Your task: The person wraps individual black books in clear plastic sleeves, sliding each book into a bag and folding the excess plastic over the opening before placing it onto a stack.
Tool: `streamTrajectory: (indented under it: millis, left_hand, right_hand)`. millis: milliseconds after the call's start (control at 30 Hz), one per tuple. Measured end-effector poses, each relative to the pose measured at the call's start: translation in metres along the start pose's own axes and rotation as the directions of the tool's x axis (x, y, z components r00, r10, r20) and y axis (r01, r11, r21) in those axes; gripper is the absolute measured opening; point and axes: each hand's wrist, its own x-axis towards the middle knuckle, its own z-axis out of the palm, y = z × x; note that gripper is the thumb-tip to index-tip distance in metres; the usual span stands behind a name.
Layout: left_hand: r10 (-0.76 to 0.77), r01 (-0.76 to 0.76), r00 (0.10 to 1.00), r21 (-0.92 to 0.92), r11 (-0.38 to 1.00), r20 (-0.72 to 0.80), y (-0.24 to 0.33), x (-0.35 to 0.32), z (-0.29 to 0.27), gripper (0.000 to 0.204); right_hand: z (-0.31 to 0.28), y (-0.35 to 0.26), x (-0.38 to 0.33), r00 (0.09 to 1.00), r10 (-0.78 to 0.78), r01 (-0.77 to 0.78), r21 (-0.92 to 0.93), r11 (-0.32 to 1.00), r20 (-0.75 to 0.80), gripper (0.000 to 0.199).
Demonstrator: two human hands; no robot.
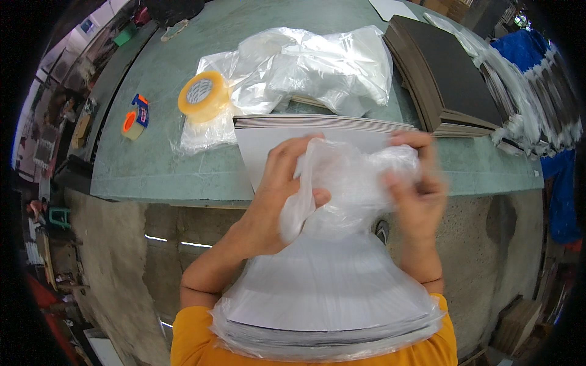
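Note:
A clear plastic bag [351, 177] with a stack of flat white sheets [329, 287] in its lower part stands against my orange shirt. The bag's loose top end is bunched up in front of me, over the table edge. My left hand [274, 189] is closed on the left side of this bunched plastic, its thumb pressed against the film. At the other side, my right hand [418, 186] grips the twisted plastic with bent fingers, slightly smeared by motion. Right behind the bunched end, a stack of white boards [259, 143] lies at the table's near edge, partly hidden.
Crumpled clear plastic bags [311, 64] lie on the green table [152, 165], a wide roll of clear tape [201, 97] beside them. A tape dispenser [137, 116] stands at the left. Dark boards [448, 70] are stacked at the right, next to plastic-wrapped bundles [537, 91].

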Motion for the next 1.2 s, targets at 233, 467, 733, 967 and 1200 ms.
streamTrajectory:
  millis: [233,467,733,967,1200]
  left_hand:
    - [-0.406,0.333,0.913,-0.626,0.705,0.029,-0.010,-0.003,-0.009,0.015]
    - [-0.406,0.425,0.897,-0.596,0.682,0.175,-0.015,-0.009,-0.001,0.019]
    - [-0.048,0.428,0.683,-0.346,0.835,0.728,-0.013,-0.006,-0.025,0.033]
    - [-0.166,0.644,0.709,-0.534,0.548,0.685,-0.017,-0.030,-0.038,0.028]
    - [-0.038,-0.273,0.810,0.433,0.859,0.585,-0.047,-0.052,-0.031,0.010]
  right_hand:
    - [0.028,-0.014,-0.019,0.923,0.248,-0.291,0.109,0.951,0.294,0.028]
    - [0.007,-0.005,-0.010,0.666,0.478,-0.744,0.454,0.490,0.573,0.027]
    - [-0.012,0.019,-0.036,0.612,0.276,-0.787,0.535,0.307,0.741,0.042]
    - [-0.001,0.018,-0.029,-0.117,0.138,-0.253,-0.163,0.954,0.984,0.041]
    - [-0.024,-0.022,-0.015,-0.180,0.266,0.104,-0.251,0.962,0.947,0.024]
